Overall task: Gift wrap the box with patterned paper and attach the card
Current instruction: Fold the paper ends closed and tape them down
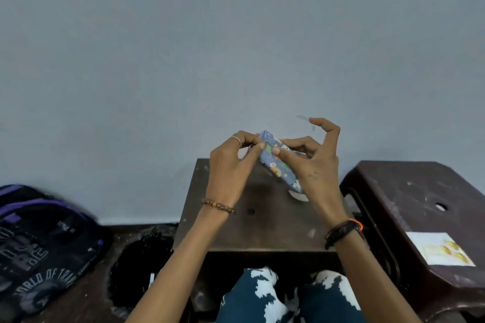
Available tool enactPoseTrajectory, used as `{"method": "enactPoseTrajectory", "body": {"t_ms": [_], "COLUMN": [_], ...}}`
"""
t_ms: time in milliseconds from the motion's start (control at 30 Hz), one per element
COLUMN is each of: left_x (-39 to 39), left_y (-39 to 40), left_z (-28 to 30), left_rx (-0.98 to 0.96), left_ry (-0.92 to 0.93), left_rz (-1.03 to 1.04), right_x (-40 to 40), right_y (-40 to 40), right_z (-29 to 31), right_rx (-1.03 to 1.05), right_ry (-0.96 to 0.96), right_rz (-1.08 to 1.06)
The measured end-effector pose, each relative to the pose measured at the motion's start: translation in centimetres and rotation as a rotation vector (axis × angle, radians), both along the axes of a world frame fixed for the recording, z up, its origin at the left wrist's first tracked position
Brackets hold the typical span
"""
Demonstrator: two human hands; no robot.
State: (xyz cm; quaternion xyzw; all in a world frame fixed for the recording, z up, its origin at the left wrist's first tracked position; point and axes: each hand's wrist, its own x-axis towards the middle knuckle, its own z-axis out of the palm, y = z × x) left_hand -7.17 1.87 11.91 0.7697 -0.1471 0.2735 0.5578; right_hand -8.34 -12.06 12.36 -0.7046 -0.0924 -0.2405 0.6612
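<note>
Gripping wrapped box (278, 165), left hand (231, 165), right hand (312, 162)

A single head-worn wide-angle camera looked forward and down from above the person's lap; it sat close over a dark stool (262, 220), with both forearms reaching in from the bottom edge; the grey wall (236, 34) filled the upper half; straight lines bent towards the edges, probably from lens distortion.

Bare top of near stool (252, 228) beneath both raised hands; tape roll (298, 195) at its right edge; second stool (409, 191) just beside, right, bearing 1 card (439, 252); backpack (39, 238) on floor, far left.
</note>
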Motion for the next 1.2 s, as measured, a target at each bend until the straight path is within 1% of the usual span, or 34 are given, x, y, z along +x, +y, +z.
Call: {"method": "enactPoseTrajectory", "body": {"t_ms": [133, 300, 467, 633, 733, 833, 900, 967, 1067, 1133, 1200], "left_x": [-1.2, -2.0, -1.7, -1.2, -0.8, -0.6, -0.5, -0.4, -0.2, -0.1, 0.0], "left_y": [0.4, 0.5, 0.3, 0.2, 0.2, 0.1, 0.0, -0.1, -0.3, -0.5, -0.7], "left_z": [3.3, 4.3, 4.8, 4.9, 5.0, 5.2, 5.2, 5.3, 5.5, 5.5, 5.5], "left_rx": [0.071, 0.093, -0.015, -0.133, -0.148, -0.149, -0.156, -0.158, -0.165, -0.161, -0.166], "left_ry": [0.036, 0.126, 0.274, 0.375, 0.392, 0.401, 0.407, 0.411, 0.424, 0.432, 0.435], "left_rz": [0.011, 0.044, 0.028, 0.014, 0.015, 0.015, 0.013, 0.013, 0.014, 0.017, 0.011], "right_x": [-1.2, -2.0, -1.9, -1.5, -1.4, -1.2, -1.1, -1.0, -0.9, -0.7, -0.4], "right_y": [-0.4, -0.3, -0.4, -0.6, -0.8, -0.9, -1.0, -1.2, -1.3, -1.5, -1.7], "right_z": [3.4, 4.4, 4.5, 4.3, 4.5, 5.1, 5.9, 6.7, 7.7, 8.2, 8.7], "right_rx": [-0.041, -0.052, -0.050, -0.077, -0.101, -0.142, -0.158, -0.212, -0.351, -0.484, -0.671], "right_ry": [0.039, 0.100, 0.145, 0.171, 0.182, 0.137, 0.114, 0.125, 0.133, 0.122, 0.105], "right_rz": [0.053, 0.066, 0.047, 0.024, 0.007, -0.042, -0.037, 0.005, 0.057, 0.070, 0.078]}}
